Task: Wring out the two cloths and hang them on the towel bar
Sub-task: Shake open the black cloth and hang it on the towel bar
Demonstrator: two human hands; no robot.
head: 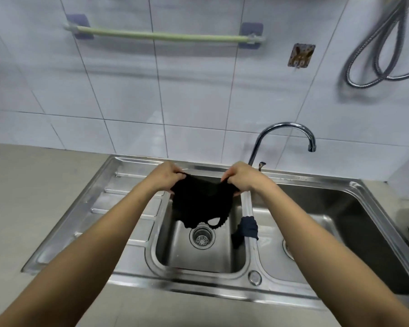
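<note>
a steel double sink (137,277) sits below a pale green towel bar (165,36) that is bare on the tiled wall. over the left basin, the left hand (167,177) and right hand (240,177) each pinch a top corner of a black cloth (198,204), spread between them. a smaller dark blue cloth (248,228) is draped over the divider between the basins.

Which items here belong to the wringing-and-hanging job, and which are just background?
Job: black cloth held by left hand and right hand; dark blue cloth draped on sink divider; towel bar.
Background: faucet, shower hose, drain strainer.

White tiled wall (198,90) behind a beige counter (33,185), 1 metal hose (373,55) looped, possibly a shower hose.
</note>
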